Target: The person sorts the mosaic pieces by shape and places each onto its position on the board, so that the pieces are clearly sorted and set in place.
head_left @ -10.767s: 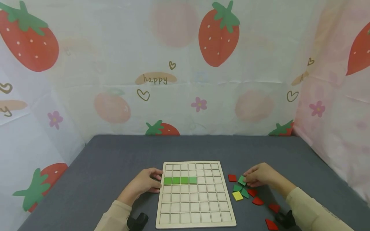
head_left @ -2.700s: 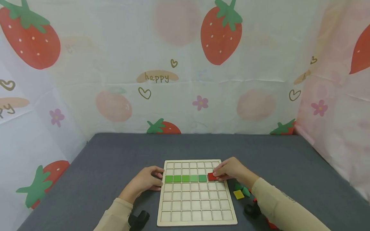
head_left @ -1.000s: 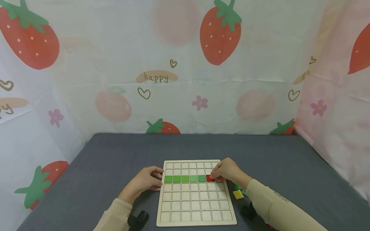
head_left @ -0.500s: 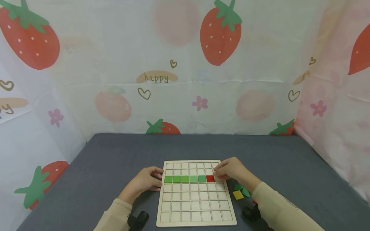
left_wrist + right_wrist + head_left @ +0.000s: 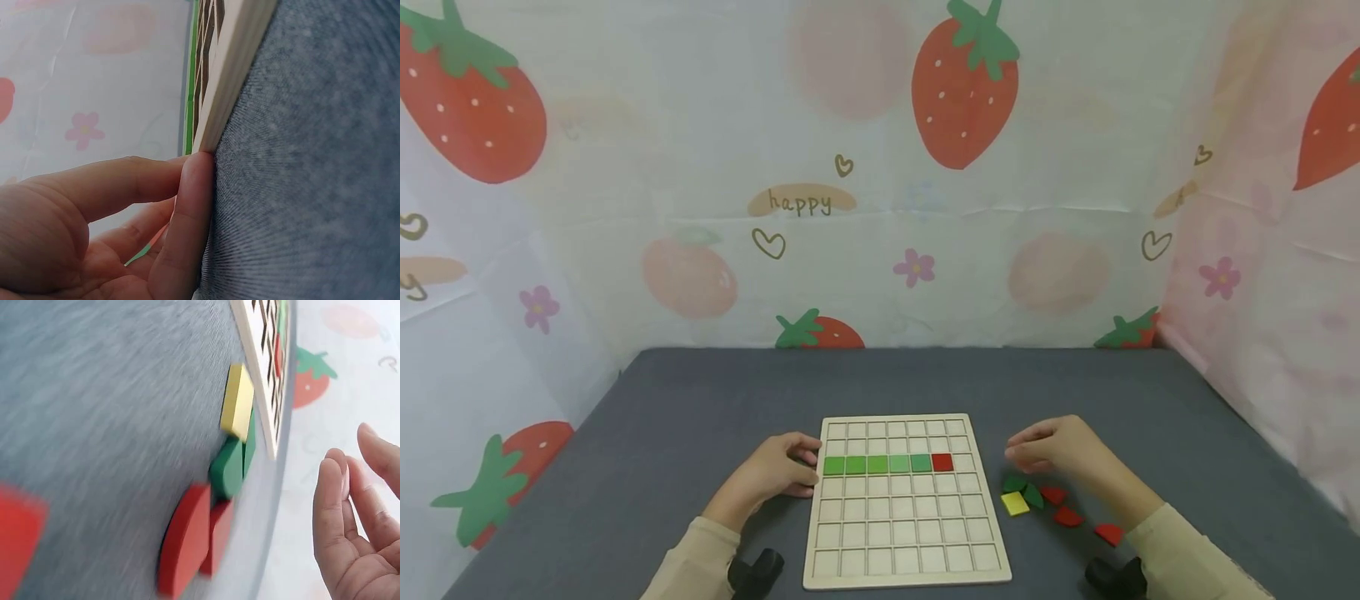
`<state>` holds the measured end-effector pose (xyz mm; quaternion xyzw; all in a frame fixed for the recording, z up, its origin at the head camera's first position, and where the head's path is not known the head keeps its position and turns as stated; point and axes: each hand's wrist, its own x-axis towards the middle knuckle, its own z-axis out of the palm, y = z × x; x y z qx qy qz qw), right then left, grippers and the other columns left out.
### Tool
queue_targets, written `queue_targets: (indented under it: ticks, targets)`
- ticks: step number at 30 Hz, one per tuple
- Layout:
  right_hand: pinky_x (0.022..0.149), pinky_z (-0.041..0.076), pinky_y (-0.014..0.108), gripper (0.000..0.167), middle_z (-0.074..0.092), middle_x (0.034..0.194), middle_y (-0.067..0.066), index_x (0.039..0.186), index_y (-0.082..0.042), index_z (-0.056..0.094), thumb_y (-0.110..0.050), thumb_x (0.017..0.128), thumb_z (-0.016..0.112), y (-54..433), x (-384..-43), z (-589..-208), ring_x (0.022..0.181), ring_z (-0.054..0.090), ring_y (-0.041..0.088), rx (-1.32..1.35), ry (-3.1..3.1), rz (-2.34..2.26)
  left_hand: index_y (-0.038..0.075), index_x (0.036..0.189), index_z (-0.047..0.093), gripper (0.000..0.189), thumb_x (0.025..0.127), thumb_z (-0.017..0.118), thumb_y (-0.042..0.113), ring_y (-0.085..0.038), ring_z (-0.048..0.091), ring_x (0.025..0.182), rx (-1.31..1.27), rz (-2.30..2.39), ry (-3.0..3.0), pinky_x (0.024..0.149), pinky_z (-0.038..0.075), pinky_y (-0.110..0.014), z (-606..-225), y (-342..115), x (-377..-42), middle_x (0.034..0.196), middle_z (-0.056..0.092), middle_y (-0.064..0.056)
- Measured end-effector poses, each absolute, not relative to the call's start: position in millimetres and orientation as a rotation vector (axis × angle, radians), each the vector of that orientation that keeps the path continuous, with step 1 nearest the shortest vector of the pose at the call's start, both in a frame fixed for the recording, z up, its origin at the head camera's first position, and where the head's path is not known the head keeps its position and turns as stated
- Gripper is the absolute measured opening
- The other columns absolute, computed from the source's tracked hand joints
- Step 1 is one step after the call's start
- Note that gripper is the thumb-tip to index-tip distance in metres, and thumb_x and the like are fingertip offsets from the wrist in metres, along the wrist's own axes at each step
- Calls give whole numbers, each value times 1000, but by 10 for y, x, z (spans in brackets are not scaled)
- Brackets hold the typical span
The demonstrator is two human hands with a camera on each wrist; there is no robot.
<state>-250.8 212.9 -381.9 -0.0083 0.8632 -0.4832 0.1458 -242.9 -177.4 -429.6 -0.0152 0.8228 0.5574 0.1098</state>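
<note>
The wooden grid board [image 5: 904, 581] lies flat on the table. Along its third row from the back sit several green squares [image 5: 877, 465] and, to their right, one red square [image 5: 942, 462]. My left hand [image 5: 772, 469] touches the board's left edge, its fingertips [image 5: 199, 165] right at the wooden side. Off the board's right side, my right hand [image 5: 1060, 450] hovers with relaxed fingers and holds nothing. Below it lie a yellow square [image 5: 1015, 503], two green curved-edge pieces [image 5: 1033, 496] and several red pieces [image 5: 1068, 517]; the right wrist view shows the yellow piece [image 5: 238, 403] close to the board.
A dark grey cloth [image 5: 715, 392] covers the table. Behind and at both sides hangs a curtain [image 5: 880, 167] printed with strawberries. Black wrist devices [image 5: 757, 573] sit under both sleeves.
The right hand placed a green square in the fifth cell, then a red square in the sixth, let go and moved right over the loose pieces. The left hand stayed at the board's edge.
</note>
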Motion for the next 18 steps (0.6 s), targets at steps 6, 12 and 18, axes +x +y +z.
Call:
queue_targets:
  ticks: [6,12,18]
  targets:
    - [88,60,42,45,75,106,7,117,3,70,-27,85,79,2371,-2401,-3784,92,72,20,4,2482,-1416,-8,131,55,52,82,69,-10,-19,60,75,-42,1651,2421,66,61,-34,-4280,-1760,-2427,102,56,-16]
    - [90,59,44,46,75,104,6,117,3,70,-27,83,80,2513,-2324,-3809,91,72,22,16,2472,-1394,-8,131,56,51,81,69,-11,-19,61,73,-32,1645,2438,65,61,-34,-4284,-1762,-2423,101,56,-16]
    - [84,61,40,45,75,102,5,116,5,70,-24,83,81,2543,-2298,-3896,89,73,21,-35,2431,-1391,-8,131,56,52,81,70,-10,-18,61,73,-28,1637,2440,65,61,-34,-4301,-1766,-2427,101,56,-16]
